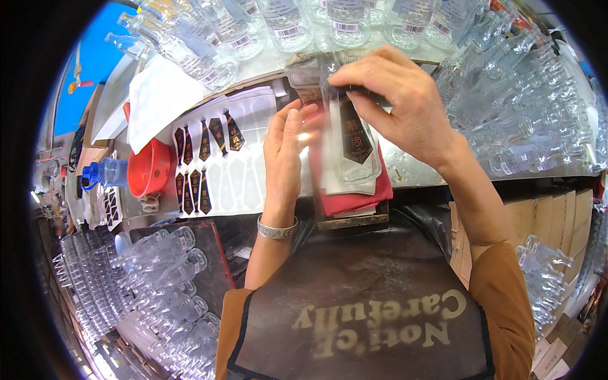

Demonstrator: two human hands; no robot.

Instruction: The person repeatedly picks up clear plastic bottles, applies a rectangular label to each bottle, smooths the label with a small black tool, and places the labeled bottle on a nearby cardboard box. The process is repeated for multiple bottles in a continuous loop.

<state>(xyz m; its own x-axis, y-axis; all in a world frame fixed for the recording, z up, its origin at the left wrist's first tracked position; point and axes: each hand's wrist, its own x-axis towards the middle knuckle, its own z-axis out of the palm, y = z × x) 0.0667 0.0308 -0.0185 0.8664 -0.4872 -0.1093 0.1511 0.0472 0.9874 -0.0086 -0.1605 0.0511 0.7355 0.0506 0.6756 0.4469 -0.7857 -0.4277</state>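
Observation:
A clear glass bottle lies on a folded white and red cloth in front of me, its neck pointing away. On its upper side is a black tie-shaped label with gold markings. My right hand is over the bottle's upper part, fingers closed on a small dark piece whose kind I cannot make out. To the left of the bottle, my left hand is raised with fingers apart and slightly blurred; nothing shows in it. A silver bracelet circles that wrist.
A backing sheet bearing several black tie-shaped labels lies left of my hands. Beyond it stand a red bowl and a blue-capped container. Clear bottles crowd the back, right and lower left.

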